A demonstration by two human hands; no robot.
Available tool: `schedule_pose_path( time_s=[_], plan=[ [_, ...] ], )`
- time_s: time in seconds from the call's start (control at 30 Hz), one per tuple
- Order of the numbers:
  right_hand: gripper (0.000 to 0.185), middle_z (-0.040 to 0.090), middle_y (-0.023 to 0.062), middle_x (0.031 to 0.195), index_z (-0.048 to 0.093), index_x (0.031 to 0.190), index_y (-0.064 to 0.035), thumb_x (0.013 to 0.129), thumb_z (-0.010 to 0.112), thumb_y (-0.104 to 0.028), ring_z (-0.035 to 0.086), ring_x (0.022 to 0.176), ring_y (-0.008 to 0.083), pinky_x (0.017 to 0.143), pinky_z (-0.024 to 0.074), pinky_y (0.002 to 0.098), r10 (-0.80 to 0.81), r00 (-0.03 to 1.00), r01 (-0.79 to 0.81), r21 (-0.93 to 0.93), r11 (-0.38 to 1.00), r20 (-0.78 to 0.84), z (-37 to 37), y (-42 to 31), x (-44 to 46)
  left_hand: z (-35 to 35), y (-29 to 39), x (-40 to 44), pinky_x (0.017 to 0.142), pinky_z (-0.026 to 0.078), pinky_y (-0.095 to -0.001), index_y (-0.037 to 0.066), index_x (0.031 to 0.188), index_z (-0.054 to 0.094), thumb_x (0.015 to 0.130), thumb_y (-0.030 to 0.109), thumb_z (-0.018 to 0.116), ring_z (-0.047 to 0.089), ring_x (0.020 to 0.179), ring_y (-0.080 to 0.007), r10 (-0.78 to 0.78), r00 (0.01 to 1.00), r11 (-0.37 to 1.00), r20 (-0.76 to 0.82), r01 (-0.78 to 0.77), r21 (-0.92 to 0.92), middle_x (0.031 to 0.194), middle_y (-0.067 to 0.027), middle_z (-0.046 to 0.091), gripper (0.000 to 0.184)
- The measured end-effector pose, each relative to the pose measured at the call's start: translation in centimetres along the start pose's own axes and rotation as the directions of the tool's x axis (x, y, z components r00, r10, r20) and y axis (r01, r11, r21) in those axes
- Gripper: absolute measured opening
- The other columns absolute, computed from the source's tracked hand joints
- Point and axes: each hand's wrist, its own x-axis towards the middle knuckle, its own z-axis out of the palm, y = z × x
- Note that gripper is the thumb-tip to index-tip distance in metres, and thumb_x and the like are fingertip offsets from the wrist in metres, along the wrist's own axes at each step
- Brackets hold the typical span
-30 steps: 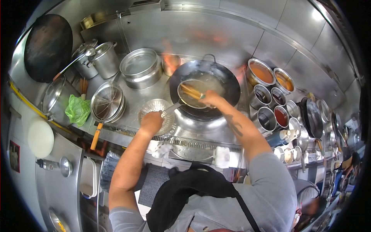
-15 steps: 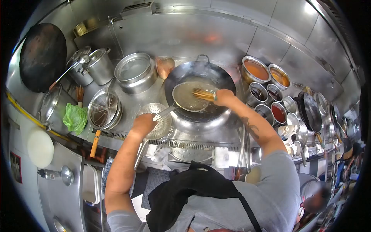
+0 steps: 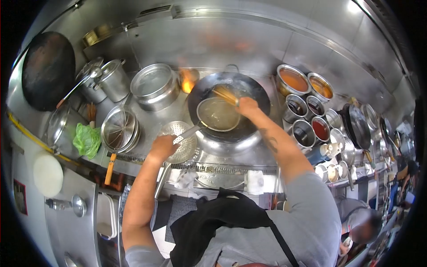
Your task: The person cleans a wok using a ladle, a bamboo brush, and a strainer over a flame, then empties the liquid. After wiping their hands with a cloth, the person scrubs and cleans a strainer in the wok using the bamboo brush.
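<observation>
My left hand is closed on the handle of a round fine-mesh strainer. The strainer's head sits inside the dark wok, over its near left part. Gripped in my right hand is a bamboo wok brush, its bristles pointing left above the wok, just beyond the strainer's rim. Motion blurs the brush a little. Below my left hand, a perforated skimmer lies on the steel stove top, partly covered by the hand and the strainer handle.
Flame shows at a burner left of the wok, beside a wide metal pot. Sauce containers stand at the right. Stacked strainers and a green plastic bag are at the left. Another person is at the lower right.
My right hand and the brush have moved up and left, from over the strainer to beyond its rim. My left hand keeps its hold. An orange flame has appeared left of the wok.
</observation>
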Motion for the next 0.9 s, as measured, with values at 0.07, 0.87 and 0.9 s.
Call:
schedule_pose_path(
  time_s=[0.07,0.87,0.9],
  plan=[
    [0.037,0.067,0.0201,0.093,0.068,0.091,-0.0018,0.074,0.066,-0.034,0.065,0.088,0.0341,0.08,0.0521,0.0427,0.005,0.999,-0.007,0.059,0.998,0.034,1.4,-1.4,0.4,-0.1,0.7,0.0,0.08,0.049,-0.0462,0.008,0.109,0.065,0.082,0.029,0.064,0.063,0.091,-0.0364,0.001,1.0,1.0,0.006,-0.001,-0.007,0.094,-0.0196,0.066,0.035],
    [0.039,0.067,0.0193,0.096,0.069,0.094,-0.0034,0.071,0.068,-0.035,0.065,0.091,0.0332,0.08,0.0516,0.0416,-0.011,0.993,-0.002,0.114,0.993,0.116,0.9,-4.2,-2.8,-0.1,2.3,-0.5,0.084,0.048,-0.0445,0.01,0.114,0.064,0.084,0.031,0.062,0.063,0.095,-0.0338,-0.041,0.998,0.999,0.052,0.041,-0.004,0.099,-0.0173,0.066,0.037],
    [0.038,0.067,0.0199,0.094,0.07,0.091,-0.0031,0.07,0.068,-0.035,0.066,0.09,0.0333,0.08,0.0514,0.0417,-0.091,0.991,0.082,0.083,0.993,0.101,1.2,-4.3,-3.1,0.2,2.1,-0.6,0.084,0.048,-0.0445,0.01,0.114,0.063,0.084,0.031,0.062,0.063,0.094,-0.0338,-0.037,0.998,0.999,0.053,0.038,-0.015,0.099,-0.0173,0.066,0.037]
  ],
)
